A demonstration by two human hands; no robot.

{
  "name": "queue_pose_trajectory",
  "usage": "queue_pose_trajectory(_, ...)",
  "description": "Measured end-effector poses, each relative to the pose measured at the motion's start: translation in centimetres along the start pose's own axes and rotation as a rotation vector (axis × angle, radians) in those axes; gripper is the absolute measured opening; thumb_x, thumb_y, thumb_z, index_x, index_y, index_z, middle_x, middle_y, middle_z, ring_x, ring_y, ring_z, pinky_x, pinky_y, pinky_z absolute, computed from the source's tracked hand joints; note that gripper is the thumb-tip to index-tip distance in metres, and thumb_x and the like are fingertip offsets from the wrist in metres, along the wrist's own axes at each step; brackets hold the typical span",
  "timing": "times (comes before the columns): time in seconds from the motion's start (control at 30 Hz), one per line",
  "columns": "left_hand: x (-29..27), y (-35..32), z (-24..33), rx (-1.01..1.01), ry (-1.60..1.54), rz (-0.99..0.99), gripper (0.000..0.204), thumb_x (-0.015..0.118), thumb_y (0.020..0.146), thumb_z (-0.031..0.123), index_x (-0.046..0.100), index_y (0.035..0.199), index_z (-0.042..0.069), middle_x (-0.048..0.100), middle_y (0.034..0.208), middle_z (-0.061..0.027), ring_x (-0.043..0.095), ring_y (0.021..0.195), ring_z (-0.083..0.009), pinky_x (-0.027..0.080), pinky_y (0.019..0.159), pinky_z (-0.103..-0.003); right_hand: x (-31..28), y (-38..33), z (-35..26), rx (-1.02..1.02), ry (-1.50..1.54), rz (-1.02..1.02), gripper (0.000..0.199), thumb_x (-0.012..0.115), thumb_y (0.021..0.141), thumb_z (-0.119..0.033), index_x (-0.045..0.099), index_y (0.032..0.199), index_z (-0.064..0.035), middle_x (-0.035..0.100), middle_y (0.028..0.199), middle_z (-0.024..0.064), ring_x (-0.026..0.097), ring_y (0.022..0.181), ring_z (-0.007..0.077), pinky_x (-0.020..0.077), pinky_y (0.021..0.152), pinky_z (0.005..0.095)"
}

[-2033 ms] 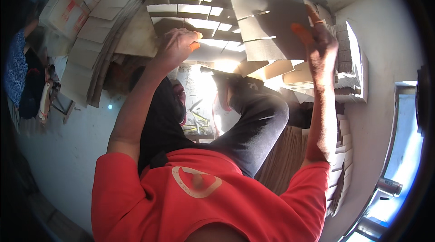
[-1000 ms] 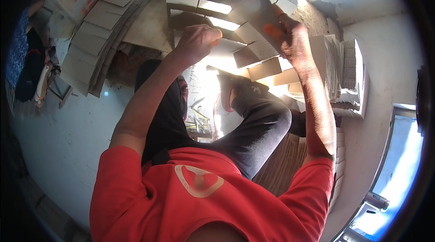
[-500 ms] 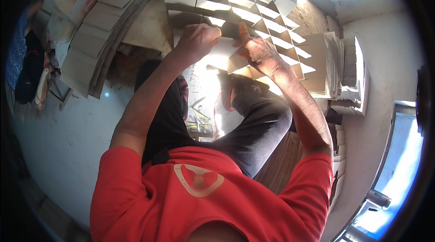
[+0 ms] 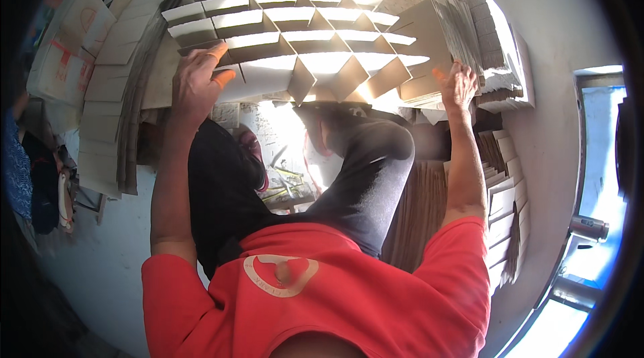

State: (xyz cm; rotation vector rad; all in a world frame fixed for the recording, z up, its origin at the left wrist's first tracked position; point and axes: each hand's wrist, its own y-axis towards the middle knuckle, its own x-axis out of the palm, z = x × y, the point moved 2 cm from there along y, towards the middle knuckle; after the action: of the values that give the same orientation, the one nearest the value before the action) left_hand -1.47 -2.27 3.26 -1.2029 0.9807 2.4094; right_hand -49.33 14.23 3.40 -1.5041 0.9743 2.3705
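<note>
Cardboard divider grid (image 4: 315, 37): just right of left hand (image 4: 199, 83) | left hand: thumb and forefinger apart | right hand (image 4: 460, 86): at sheet stack (image 4: 458, 31), cannot tell whether gripping

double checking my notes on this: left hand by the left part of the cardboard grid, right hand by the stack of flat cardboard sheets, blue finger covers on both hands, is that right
Not quite: the finger covers are orange, not blue, as the head view shows. The left hand by the cardboard grid and right hand by the stack stand.
</note>
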Motion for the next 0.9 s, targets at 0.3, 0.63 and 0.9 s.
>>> queue_pose_trajectory(0.3, -0.2, 0.1, 0.4, -0.008, 0.007, 0.005, 0.044, 0.074, 0.07, 0.007, 0.062, 0.113, 0.002, 0.064, 0.103, -0.0129, 0.059, 0.098, -0.0269, 0.046, 0.086, -0.037, 1.7, 1.2, 2.8, 0.062, 0.351, 0.078, 0.028, 0.066, 0.079, -0.02, 0.051, 0.096, -0.004, 0.063, 0.09, 0.0181, 0.06, 0.086, 0.0377, 0.0466, 0.073, 0.0451)
queue_pose_trajectory(0.63, -1.1, -0.8, -1.0, -0.084, -0.001, 0.033, 0.045, 0.076, 0.068, 0.01, 0.064, 0.11, 0.003, 0.065, 0.1, -0.0113, 0.06, 0.091, -0.0261, 0.047, 0.081, -0.037, -12.1, 2.6, -4.0, -0.096, 0.959, 0.541, 0.03, 0.062, 0.089, -0.016, 0.053, 0.116, -0.0059, 0.065, 0.089, 0.0143, 0.062, 0.064, 0.0176, 0.0507, 0.053, 0.0298)
queue_pose_trajectory(0.9, -1.5, -1.4, -1.3, -0.095, -0.128, 0.064, 0.029, 0.071, 0.072, 0.005, 0.066, 0.101, 0.0, 0.066, 0.092, -0.0139, 0.062, 0.087, -0.0272, 0.05, 0.078, -0.034, -20.5, 0.1, -17.1, -0.449, 1.299, 0.126, 0.048, 0.06, 0.087, -0.01, 0.045, 0.132, -0.0023, 0.07, 0.093, 0.0088, 0.057, 0.051, 0.0066, 0.0475, 0.046, 0.0219)
